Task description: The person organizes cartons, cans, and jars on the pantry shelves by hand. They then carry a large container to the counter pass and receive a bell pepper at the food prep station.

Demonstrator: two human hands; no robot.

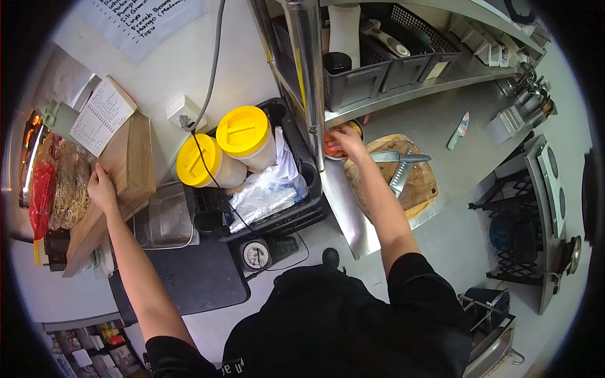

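Note:
My left hand (102,189) rests at the edge of a thick wooden counter (135,154) on the left, its fingers laid along the wood and holding nothing that shows. On the steel table, my right hand (345,140) reaches into a round bowl (358,129) of orange-red food (330,145). Its fingers are curled down over the food, so what they grip is hidden. Beside that bowl is a round wooden cutting board (419,189). Two knives lie crossed on the board: a broad-bladed knife (387,157) and one with a dimpled blade (401,176).
Two yellow-lidded tubs (242,131) and crumpled plastic bags (271,192) fill a black crate (252,230). A small green-handled knife (458,131) lies farther right on the table. Overhead, a steel shelf (403,85) carries grey baskets (356,85). Bagged noodles (70,189) stand at far left.

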